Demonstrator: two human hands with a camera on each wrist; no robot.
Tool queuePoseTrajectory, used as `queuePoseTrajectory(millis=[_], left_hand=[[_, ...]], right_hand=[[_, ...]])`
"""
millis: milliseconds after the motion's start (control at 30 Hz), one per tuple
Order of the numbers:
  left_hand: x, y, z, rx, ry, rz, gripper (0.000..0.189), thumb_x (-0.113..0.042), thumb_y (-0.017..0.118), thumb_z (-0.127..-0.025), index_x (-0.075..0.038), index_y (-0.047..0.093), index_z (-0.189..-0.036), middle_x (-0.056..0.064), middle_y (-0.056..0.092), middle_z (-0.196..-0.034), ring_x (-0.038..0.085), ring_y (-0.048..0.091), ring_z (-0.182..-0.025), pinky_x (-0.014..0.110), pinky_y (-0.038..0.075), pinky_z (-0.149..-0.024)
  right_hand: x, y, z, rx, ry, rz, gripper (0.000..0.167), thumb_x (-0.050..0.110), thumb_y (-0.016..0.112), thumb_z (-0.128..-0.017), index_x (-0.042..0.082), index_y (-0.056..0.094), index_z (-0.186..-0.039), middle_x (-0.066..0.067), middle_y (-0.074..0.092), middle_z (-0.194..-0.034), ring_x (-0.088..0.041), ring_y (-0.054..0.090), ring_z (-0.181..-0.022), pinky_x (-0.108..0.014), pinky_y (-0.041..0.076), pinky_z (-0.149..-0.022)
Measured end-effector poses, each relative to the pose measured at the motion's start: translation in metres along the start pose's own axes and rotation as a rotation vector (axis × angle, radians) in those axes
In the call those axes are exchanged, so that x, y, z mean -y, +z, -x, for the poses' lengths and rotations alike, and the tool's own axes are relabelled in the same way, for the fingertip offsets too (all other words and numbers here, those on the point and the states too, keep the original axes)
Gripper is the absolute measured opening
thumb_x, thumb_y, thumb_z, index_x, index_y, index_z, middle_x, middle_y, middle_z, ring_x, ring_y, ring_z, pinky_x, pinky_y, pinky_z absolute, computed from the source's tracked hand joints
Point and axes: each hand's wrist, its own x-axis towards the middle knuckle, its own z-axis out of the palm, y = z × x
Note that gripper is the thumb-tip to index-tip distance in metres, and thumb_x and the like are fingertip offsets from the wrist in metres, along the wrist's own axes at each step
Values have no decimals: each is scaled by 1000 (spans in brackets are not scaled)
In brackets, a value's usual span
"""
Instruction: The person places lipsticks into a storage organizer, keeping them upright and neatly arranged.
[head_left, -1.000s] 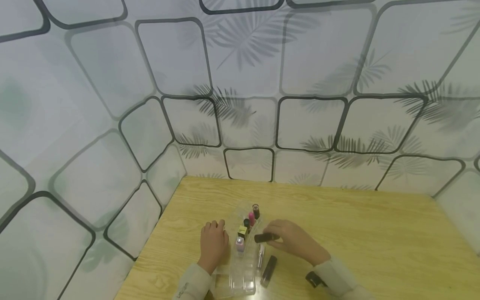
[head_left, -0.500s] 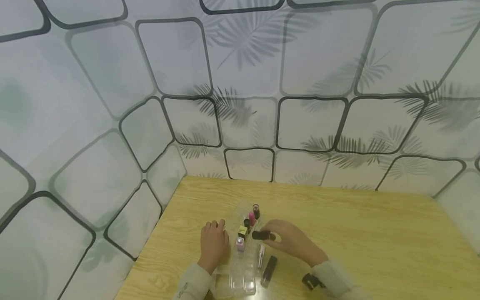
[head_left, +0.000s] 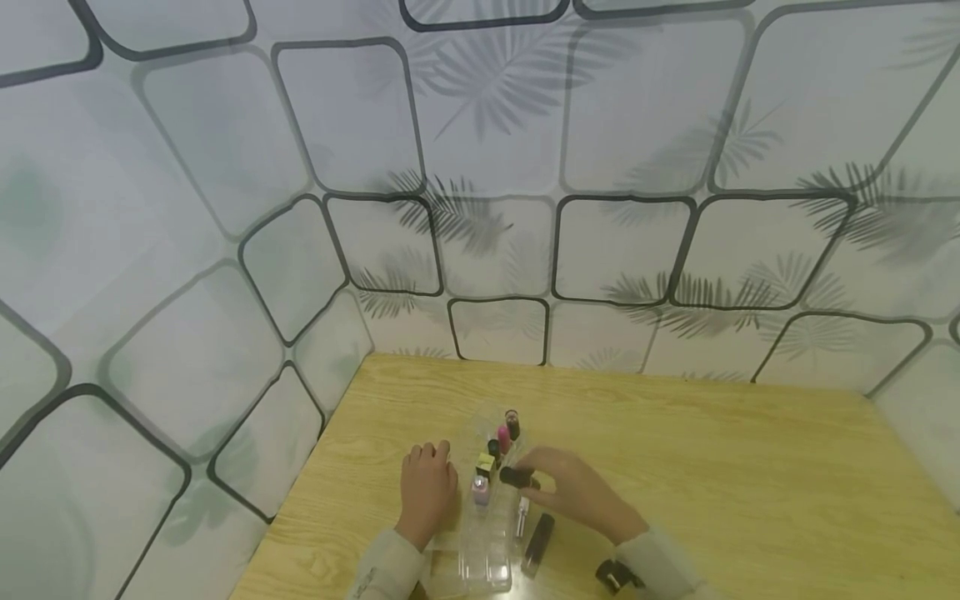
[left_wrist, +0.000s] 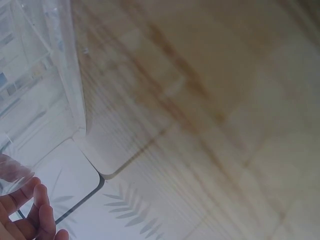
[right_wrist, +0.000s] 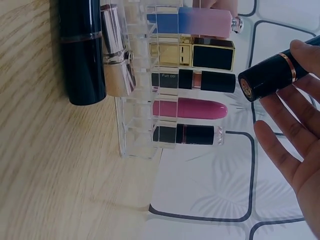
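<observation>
A tilted black tube [head_left: 516,477] at a clear rack [head_left: 482,546], nearer the surface's [head_left: 750,483] left edge than its right.
The right hand [head_left: 568,492] pinches the tube between thumb and fingertips, its far end angled down and free of the rack; the step in hand looks like bringing it to a slot, and the next move would call for straightening it and lining it up before lowering. The left hand [head_left: 427,485] lies beside the rack on the left-edge side, fingers loosely bent, with no visible hold on anything; whether it touches the rack I cannot tell. A row of cosmetics [right_wrist: 192,80] stands upright in the rack, while a silver tube [head_left: 522,517] and a dark tube [head_left: 538,542] lie just right of it, toward the near edge.
</observation>
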Motion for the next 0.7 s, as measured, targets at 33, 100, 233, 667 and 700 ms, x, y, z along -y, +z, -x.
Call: queuePoseTrajectory(millis=[33,100,233,667,700], left_hand=[[0,0,0,-2,1,1,20,-11,70,-75,-6,61,-92,8,59,-76,21,49,-68,34,41,-63],[0,0,0,-10,1,4,20,-11,70,-75,-6,61,-92,8,59,-75,21,49,-68,34,41,-63],[1,2,1,-18,6,-2,20,-12,70,-75,-6,62,-92,8,59,-75,21,49,-68,34,41,-63],[2,4,1,7,-10,13,19,-12,68,-76,-7,62,-93,8,60,-76,21,50,-68,35,42,-64],[3,4,1,6,-10,12,19,-12,68,-76,-7,62,-93,8,60,-76,21,50,-68,35,42,-64]], right_hand=[[1,1,0,1,5,-1,31,10,75,-74,10,64,-103,3,68,-95,-6,63,-83,-23,52,-79],[3,2,0,8,23,-1,31,11,75,-74,10,64,-103,3,68,-96,-6,63,-84,-23,52,-80],[8,3,0,37,79,0,31,15,74,-76,11,65,-105,3,68,-98,-7,63,-87,-26,52,-82],[15,16,-1,8,40,-25,28,15,73,-76,10,65,-103,1,69,-97,-9,64,-87,-25,52,-82],[15,17,-1,4,32,-25,28,16,73,-76,9,65,-102,1,69,-97,-9,64,-86,-25,52,-82]])
